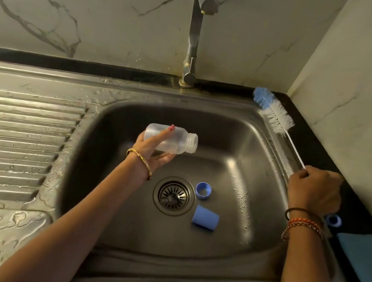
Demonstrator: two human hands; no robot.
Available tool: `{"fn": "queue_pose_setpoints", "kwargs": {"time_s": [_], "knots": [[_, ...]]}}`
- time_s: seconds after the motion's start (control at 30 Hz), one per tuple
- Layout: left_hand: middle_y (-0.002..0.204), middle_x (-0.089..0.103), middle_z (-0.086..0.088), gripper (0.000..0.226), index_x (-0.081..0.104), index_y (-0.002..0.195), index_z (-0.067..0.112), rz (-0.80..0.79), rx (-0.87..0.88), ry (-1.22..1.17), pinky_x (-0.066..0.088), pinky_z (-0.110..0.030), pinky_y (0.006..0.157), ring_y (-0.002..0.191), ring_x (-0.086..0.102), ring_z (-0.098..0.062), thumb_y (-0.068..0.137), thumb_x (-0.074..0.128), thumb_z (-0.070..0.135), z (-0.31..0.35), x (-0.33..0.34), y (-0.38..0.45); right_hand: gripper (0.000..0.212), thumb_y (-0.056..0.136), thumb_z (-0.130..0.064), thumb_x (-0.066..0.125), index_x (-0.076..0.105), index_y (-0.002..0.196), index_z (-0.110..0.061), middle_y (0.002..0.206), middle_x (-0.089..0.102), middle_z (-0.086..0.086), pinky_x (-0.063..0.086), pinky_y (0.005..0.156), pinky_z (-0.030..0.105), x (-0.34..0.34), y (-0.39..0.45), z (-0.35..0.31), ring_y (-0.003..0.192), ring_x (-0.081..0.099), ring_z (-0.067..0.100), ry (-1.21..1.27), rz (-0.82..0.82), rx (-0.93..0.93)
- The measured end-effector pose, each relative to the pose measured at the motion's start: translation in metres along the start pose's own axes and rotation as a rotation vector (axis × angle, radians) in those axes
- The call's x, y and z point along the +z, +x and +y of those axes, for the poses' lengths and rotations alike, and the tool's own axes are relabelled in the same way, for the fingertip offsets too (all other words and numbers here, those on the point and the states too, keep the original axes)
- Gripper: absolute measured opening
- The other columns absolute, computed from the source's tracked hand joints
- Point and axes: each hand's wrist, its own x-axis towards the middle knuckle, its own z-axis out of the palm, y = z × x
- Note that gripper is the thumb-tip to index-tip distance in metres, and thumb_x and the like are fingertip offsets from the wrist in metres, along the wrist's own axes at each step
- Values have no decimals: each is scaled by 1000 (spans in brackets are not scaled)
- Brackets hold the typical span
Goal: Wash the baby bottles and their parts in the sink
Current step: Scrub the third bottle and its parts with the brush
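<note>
Brush handle [296, 154] end hidden inside right hand [314, 190]; teal cloth [364, 261] cut by right edge.

Clear bottle [175, 140]; blue cap [205, 217] and ring [203, 191]; blue-and-white bottle brush [272, 111]; grey steel sink [241, 129]; white grey-veined marble wall [103, 9].

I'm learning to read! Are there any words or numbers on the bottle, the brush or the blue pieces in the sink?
There are no words or numbers to read here.
Bottle, held by the left hand: clear plastic, no readable print.
Brush, held by the right hand: no label shows.
Blue ring and blue cap: plain.
Tap: no markings visible.
</note>
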Motion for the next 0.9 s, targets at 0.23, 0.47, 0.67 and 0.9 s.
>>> {"fn": "queue_pose_setpoints", "kwargs": {"time_s": [0.23,0.47,0.67,0.9], "knots": [[93,55,-9,33,54,105,16,-66,-120,109,56,-23,56,80,60,-19,83,63,38,-8,-1,-2,25,87,-6,48,61,108,-1,102,54,31,29,84,45,2,0,0,98,43,42,-118,-2,-15],[95,56,-8,38,54,115,11,-198,-106,176,54,-17,50,77,59,-16,89,54,39,-5,-5,4,38,89,-3,47,53,126,-10,108,56,28,30,83,47,3,3,1,100,44,41,-122,6,-8],[102,55,-10,43,51,111,20,18,-122,417,51,-20,45,73,58,-17,78,68,41,-5,-14,16,27,88,0,45,65,106,-5,101,58,26,29,84,47,3,1,-1,97,45,40,-85,-6,4],[115,51,-7,67,46,127,11,102,-177,1326,53,-38,83,100,56,-27,73,75,39,-26,-57,35,31,88,-3,42,65,110,-8,105,58,23,30,77,41,3,0,-5,96,47,39,12,-5,-5]]}}
